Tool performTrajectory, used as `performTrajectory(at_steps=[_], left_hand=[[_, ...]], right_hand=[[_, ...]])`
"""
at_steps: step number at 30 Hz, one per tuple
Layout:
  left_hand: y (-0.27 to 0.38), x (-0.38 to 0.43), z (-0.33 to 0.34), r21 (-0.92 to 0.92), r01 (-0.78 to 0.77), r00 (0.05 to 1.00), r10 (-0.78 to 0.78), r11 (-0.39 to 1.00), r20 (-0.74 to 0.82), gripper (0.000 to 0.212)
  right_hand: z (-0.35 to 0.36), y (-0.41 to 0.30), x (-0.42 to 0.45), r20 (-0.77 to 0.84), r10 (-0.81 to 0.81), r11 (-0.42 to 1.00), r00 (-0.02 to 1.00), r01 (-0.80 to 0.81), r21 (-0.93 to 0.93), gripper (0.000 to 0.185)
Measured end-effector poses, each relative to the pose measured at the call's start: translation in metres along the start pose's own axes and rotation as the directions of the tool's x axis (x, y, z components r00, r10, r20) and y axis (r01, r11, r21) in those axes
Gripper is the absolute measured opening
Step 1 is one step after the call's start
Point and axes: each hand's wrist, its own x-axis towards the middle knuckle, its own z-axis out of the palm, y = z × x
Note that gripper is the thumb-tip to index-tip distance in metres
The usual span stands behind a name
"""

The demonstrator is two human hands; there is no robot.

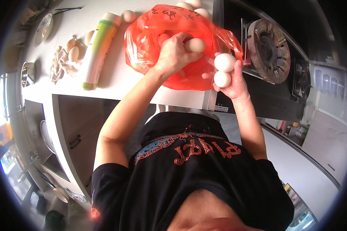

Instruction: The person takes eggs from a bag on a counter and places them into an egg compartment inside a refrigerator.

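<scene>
A red translucent plastic bag (144, 55) filled with eggs rests on the white countertop, with handwriting on its top. Over it, my left hand (173, 52) grips a pale brown egg (195, 45) between thumb and fingers. Two whiter eggs, an upper egg (225, 62) and a lower egg (222, 79), sit in my right hand (235, 85), palm up at the bag's right side. Part of the bag hides some of that hand's fingers. Just beyond the bag, a loose egg (128, 16) and several others, including a far egg (202, 13), lie on the counter.
A green and white cylindrical package (101, 52) lies left of the bag. Farther left are a small brownish egg (73, 54), crumpled pale material (57, 66), a bowl (43, 29) and a metal cup (27, 74). At right stands a gas burner (268, 51) on a black hob.
</scene>
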Motion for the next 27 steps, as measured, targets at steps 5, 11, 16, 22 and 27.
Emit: performTrajectory(at_steps=[5,11,16,22,27], left_hand=[[-0.002,-0.018,-0.004,0.164,-0.088,0.995,0.094,0.983,-0.027,0.050],[0.001,-0.021,-0.012,0.298,-0.143,0.987,0.113,0.944,0.116,0.056],[0.001,-0.022,-0.039,0.347,-0.293,0.940,0.202,0.891,0.277,0.057],[-0.005,-0.051,-0.056,0.614,-0.298,0.929,0.075,0.731,0.362,0.012],[-0.016,-0.068,-0.057,0.661,-0.373,0.890,0.049,0.650,0.454,0.021]], right_hand=[[0.018,0.004,0.012,-0.023,0.045,0.998,0.999,-0.046,-0.043,0.083],[0.019,0.018,0.029,-0.006,0.104,0.994,0.995,-0.104,-0.031,0.079],[0.016,0.022,0.030,0.000,0.086,0.996,0.996,-0.086,-0.033,0.078],[0.018,0.024,0.023,-0.041,0.122,0.992,0.992,-0.121,0.023,0.079],[0.030,0.034,0.013,-0.128,0.137,0.990,0.982,-0.135,0.029,0.075]])
